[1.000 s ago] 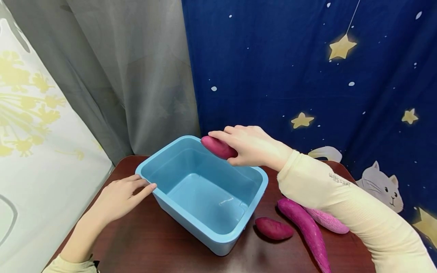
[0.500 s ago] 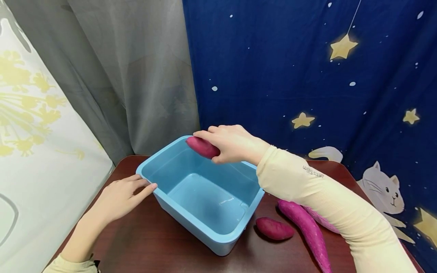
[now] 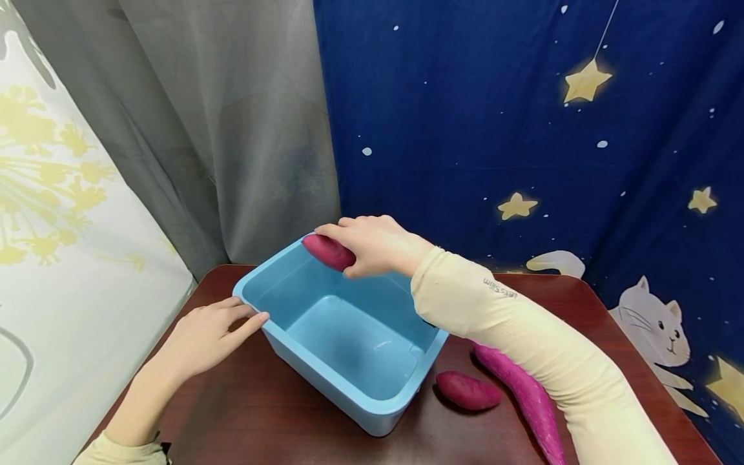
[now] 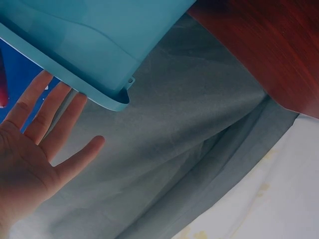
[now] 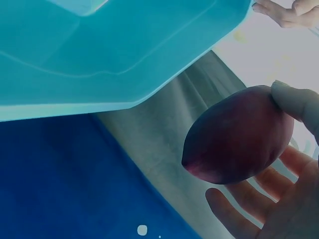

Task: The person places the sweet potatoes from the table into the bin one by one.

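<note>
My right hand (image 3: 372,245) grips a reddish-purple sweet potato (image 3: 328,252) above the far side of a blue plastic bin (image 3: 349,394). In the right wrist view the thumb and fingers hold the sweet potato (image 5: 239,137) on opposite sides. My left hand (image 3: 209,336) touches the bin's left rim with its fingertips; its fingers look fairly straight in the left wrist view, against the bin's edge (image 4: 75,82). The bin's visible floor is bare. Another small sweet potato (image 3: 467,391) lies on the table beside the bin, right of its near corner.
A long, curved purple sweet potato (image 3: 526,394) lies further right, partly under my right sleeve (image 3: 511,329). The dark red wooden table (image 3: 250,413) ends near a grey curtain (image 3: 273,129) and a blue starry curtain (image 3: 442,129). A white patterned cloth (image 3: 75,258) hangs at left.
My right hand has moved left over the bin, carrying the sweet potato. The right sleeve now hides the pink-purple sweet potato behind the long one. My left hand has stayed on the rim.
</note>
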Demonstrator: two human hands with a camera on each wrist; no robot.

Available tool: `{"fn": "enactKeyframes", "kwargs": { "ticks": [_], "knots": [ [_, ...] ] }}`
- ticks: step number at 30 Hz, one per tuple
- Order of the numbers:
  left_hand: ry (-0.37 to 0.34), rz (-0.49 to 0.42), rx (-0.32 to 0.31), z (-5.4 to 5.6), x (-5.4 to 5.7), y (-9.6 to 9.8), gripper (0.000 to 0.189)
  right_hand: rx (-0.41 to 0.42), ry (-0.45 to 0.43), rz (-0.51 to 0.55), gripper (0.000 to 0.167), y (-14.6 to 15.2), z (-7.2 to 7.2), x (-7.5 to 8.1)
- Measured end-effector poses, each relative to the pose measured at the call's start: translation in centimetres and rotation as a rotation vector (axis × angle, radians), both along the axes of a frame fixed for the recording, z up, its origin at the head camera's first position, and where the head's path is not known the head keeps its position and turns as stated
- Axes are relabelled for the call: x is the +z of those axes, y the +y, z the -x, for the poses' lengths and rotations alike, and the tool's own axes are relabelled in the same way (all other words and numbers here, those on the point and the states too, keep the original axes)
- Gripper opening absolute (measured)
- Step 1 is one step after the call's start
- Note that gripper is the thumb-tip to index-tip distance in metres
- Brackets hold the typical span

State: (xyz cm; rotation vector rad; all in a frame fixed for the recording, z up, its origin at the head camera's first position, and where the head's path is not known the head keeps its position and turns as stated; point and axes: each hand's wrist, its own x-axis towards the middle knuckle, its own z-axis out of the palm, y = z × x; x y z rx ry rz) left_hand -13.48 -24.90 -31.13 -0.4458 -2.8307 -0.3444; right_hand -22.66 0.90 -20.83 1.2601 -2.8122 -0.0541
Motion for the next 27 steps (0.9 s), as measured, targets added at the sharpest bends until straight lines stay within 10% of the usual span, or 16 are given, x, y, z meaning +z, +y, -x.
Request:
{"fn": "enactKeyframes", "kwargs": {
  "ticks": [27],
  "knots": [
    [-0.038,-0.007,0.006,0.3,0.0,-0.1,0.037,-0.019,-0.126,-0.057,0.076,-4.5,2.8,-4.1]
  ]
}}
